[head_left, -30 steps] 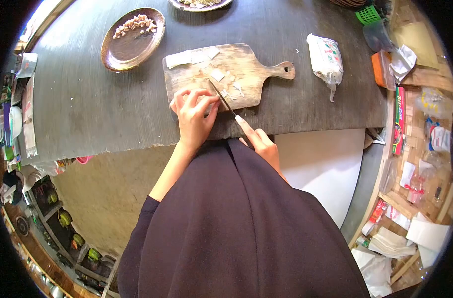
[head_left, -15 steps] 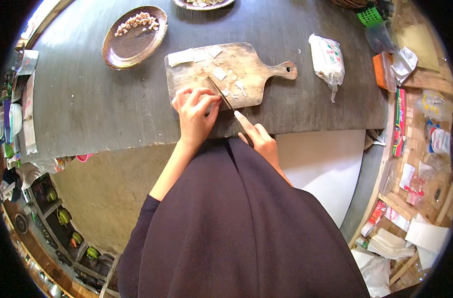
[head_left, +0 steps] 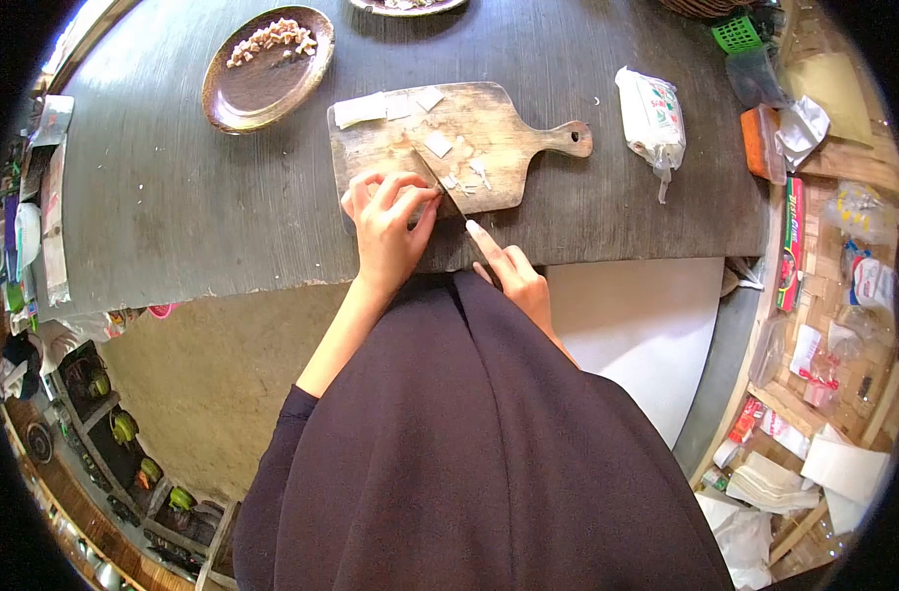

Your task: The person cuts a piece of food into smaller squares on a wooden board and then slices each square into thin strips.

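The knife [head_left: 447, 192] crossed the cutting board's [head_left: 499, 123] near edge, gripped by the right hand [head_left: 513, 276], forefinger along its spine. Just left, the left hand [head_left: 385, 231] pressed bent fingertips down; whether they pinched anything I couldn't tell. White pieces [head_left: 436, 145] lay farther, a brown plate [head_left: 242, 94] far left.

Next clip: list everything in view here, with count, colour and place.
cutting board: one, wood brown, middle of the table.
white pieces: several, white, on the cutting board.
knife: one, dark blade, across the board's near edge.
plate: one, brown, far left, holding chopped bits.
packet: one, white, right of the board.
basket: one, green, far right corner.
table: one, dark grey.
left hand: fingertips down on the board beside the blade.
right hand: gripping the knife.
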The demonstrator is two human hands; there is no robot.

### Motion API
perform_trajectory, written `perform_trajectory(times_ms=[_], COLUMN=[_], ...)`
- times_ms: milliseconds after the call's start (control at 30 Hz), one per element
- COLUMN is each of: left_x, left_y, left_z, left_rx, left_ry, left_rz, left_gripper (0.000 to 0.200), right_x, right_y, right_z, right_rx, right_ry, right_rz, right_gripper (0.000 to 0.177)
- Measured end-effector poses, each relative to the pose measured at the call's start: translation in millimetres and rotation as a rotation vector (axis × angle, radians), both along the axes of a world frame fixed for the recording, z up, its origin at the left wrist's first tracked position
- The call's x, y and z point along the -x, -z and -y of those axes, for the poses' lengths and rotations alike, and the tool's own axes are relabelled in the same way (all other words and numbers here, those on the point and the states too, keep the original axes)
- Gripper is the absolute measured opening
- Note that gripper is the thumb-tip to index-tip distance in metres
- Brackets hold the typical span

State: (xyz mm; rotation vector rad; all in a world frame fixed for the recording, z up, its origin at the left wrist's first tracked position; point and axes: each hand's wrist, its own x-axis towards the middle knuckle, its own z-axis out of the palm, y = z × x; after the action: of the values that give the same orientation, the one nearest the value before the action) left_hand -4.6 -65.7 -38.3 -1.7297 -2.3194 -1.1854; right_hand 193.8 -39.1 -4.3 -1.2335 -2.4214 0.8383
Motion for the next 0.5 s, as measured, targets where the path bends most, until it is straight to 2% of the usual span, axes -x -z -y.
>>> perform_trajectory(times_ms=[233,500], left_x=[0,1], left_y=[1,1], left_z=[0,1], left_rx=[-0.020,-0.010], left_ry=[0.000,0.014], left_rz=[0.014,0.012], left_gripper=[0.016,0.016], right_x=[-2,5], right_y=[-11,3], right_z=[3,1], right_rx=[-0.031,-0.082], right_ry=[-0.013,-0.001], right_rz=[-0.023,-0.036], right_gripper=[0.062,0.063])
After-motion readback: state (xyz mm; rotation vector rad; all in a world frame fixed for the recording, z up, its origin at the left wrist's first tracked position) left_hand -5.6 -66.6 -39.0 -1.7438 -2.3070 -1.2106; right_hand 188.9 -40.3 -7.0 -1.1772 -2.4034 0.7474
